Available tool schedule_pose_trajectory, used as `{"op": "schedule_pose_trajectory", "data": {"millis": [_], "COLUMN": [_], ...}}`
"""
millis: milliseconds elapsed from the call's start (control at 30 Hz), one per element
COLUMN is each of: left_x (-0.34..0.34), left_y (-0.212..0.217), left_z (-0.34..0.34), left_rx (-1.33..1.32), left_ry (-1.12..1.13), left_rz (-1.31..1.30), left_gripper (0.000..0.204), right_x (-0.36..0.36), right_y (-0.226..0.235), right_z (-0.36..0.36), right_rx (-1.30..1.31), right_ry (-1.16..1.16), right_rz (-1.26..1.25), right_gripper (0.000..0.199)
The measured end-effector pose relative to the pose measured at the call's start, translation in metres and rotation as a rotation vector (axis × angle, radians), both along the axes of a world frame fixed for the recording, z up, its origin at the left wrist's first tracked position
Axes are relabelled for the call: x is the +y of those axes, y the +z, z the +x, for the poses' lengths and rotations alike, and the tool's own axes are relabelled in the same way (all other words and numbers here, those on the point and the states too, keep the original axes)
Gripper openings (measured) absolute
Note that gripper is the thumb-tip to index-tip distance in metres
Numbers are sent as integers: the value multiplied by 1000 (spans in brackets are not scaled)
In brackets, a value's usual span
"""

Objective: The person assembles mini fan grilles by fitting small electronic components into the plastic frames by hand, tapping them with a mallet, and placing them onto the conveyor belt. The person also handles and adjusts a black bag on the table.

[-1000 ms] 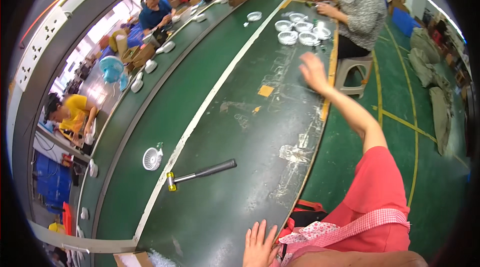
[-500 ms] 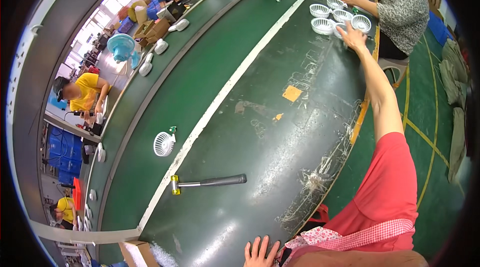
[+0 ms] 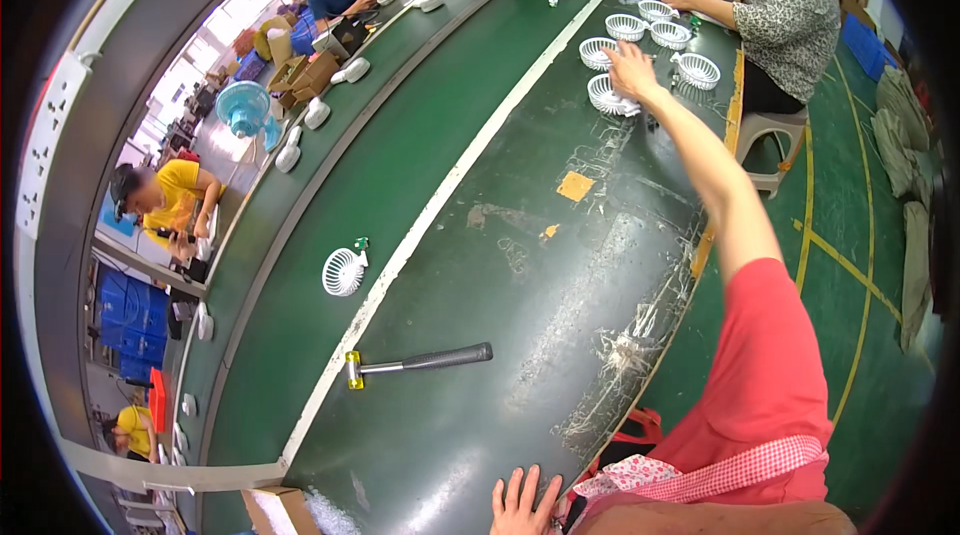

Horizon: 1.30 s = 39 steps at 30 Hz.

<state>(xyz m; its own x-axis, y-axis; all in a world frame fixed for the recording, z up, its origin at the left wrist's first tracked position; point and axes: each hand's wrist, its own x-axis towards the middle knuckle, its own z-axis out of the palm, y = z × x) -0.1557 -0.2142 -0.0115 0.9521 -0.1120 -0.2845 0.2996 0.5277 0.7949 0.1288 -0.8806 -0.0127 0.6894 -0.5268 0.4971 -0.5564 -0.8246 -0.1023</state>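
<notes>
My right arm stretches far across the table, and my right hand (image 3: pixel 632 73) rests among several round white slatted fan cages. Its fingers are spread, touching a white fan cage (image 3: pixel 598 53) at the far left of the group; a nearer fan cage (image 3: pixel 606 95) lies just below the palm. To the right of the hand lies another fan cage (image 3: pixel 697 72). Close to my body, my left hand (image 3: pixel 524 503) lies flat at the table's near edge, fingers apart, holding nothing. A hammer (image 3: pixel 440 358) with yellow faces and a dark grip lies left of centre.
A single fan cage (image 3: pixel 343 273) with a small green part sits on the green conveyor belt (image 3: pixel 400 165) at left. An open carton (image 3: pixel 280 512) stands at the lower left. A co-worker in a patterned top (image 3: pixel 790 15) sits at the far right, beside a stool (image 3: pixel 775 150).
My right hand has moved left and nearer, and the fan cages around it have slid left and toward me, more spread out. My left hand stays in place.
</notes>
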Motion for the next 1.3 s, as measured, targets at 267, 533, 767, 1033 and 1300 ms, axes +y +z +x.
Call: {"op": "schedule_pose_trajectory", "data": {"millis": [267, 533, 767, 1033, 1300], "left_x": [48, 60, 50, 61, 73], "left_y": [2, -13, 27, 35, 28], "left_z": [27, 23, 24, 22, 47], "left_rx": [11, -1418, -1188, -1158, -1152], "left_ry": [-619, -789, -1123, -1059, -959], "left_rz": [-118, 1541, 1654, 1549, 1100], "left_gripper": [42, 53, 73, 65, 70], "right_x": [129, 29, 9, 219, 340], "right_y": [6, 27, -16, 29, 44], "right_z": [-4, -64, -82, -54, -75], "right_rx": [113, -425, 7, -33, -307], "right_ry": [433, 88, -8, 826, 863], "right_rz": [481, -246, 111, 590, 83], "right_gripper": [39, 49, 61, 34, 30]}}
